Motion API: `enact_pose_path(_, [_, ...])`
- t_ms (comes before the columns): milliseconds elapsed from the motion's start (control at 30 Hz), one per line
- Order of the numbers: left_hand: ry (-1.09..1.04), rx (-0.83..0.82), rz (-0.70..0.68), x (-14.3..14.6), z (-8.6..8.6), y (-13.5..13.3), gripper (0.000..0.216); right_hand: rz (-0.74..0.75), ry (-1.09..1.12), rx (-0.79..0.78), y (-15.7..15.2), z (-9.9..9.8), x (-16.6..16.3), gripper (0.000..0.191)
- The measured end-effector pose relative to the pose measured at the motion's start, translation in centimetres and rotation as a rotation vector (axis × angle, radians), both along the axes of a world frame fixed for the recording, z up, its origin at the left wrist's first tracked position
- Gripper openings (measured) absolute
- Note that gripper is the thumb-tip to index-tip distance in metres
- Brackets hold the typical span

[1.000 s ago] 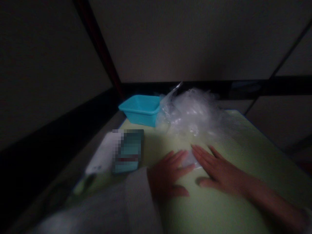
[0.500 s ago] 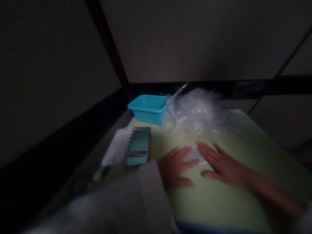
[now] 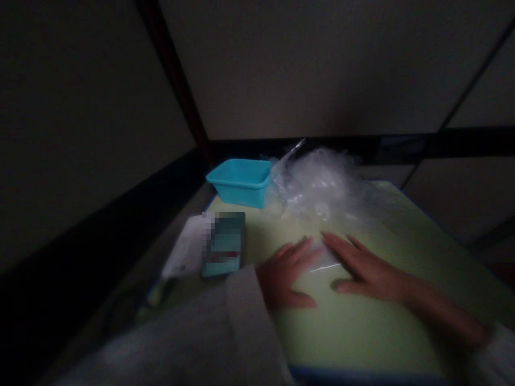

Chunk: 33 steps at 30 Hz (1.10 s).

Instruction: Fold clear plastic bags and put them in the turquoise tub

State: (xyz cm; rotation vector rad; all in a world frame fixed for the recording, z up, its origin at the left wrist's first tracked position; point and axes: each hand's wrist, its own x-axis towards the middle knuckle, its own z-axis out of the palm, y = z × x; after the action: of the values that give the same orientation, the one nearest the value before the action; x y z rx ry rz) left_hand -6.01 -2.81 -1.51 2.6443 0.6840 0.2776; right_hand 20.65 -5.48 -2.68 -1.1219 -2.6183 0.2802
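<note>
At one tabletop (image 3: pixel 346 338) we count two hands: our left hand (image 3: pixel 284 276), fingers spread and blurred, and our right hand (image 3: pixel 372 274), longer fingers mostly together, thumb apart. Between them one clear plastic piece (image 3: pixel 325 261) lies flat, partly hidden by our fingers. Farther back we see one blue basin (image 3: pixel 241 194), its right side overlapped by one plastic heap (image 3: pixel 324 185) whose pieces we cannot count. Leftward lie one greenish box (image 3: pixel 223 266), mostly pixelated, and one white object (image 3: pixel 183 249), too dim to name
</note>
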Motion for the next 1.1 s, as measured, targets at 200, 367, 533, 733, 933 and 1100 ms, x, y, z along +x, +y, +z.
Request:
enact_pose_path(200, [-0.134, 0.03, 0.068, -0.1, -0.5, -0.1, 0.103, 0.027, 0.15, 0.053, 0.8, 1.4, 0.3, 0.052])
enact_pose_path(367, [-0.213, 0.085, 0.11, 0.1, -0.5, -0.1, 0.097, 0.093, 0.051, 0.346, 0.9, 2.1, 0.2, 0.016])
enact_pose_path(533, [-0.208, 0.095, 0.166, 0.2, -0.5, 0.0, 0.088, 0.073, 0.013, 0.456, 0.9, 2.1, -0.7, 0.016])
enact_pose_path(733, [-0.176, 0.074, 0.201, 0.3, -0.6, -0.1, 0.077, 0.039, 0.056, 0.422, 1.1, 1.8, -2.0, 0.024])
enact_pose_path(933, [-0.271, 0.078, 0.242, 0.4, -0.8, -0.1, 0.068, 0.041, 0.272, 0.236, 0.7, 2.1, -2.6, 0.013])
enact_pose_path(1100, [-0.468, -0.019, 0.405, 0.5, -0.7, 0.3, 0.047, -0.204, 0.657, -0.132, 0.1, 2.3, -3.4, 0.012])
